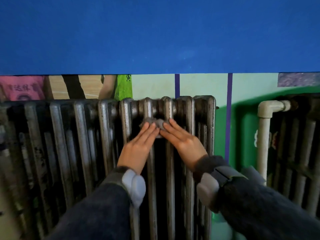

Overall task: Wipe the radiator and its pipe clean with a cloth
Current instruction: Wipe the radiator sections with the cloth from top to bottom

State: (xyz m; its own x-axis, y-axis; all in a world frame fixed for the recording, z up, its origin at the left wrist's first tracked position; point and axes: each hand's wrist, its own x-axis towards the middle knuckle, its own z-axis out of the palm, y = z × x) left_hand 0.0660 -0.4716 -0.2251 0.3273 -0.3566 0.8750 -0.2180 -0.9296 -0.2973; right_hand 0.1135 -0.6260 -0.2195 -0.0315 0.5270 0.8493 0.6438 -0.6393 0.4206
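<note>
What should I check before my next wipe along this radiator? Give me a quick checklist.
1. Cloth under control: ok. The left hand and right hand both press it with straight fingers.
2. Cloth against the radiator: ok. It sits on the columns just below the top bend.
3. Columns to the left already clean: cannot tell. They look dark and streaked, but the picture is blurred.
4. White pipe being wiped: not ok. It stands apart to the right and neither hand touches it.
5. Sleeves off the dirty metal: cannot tell.
</note>
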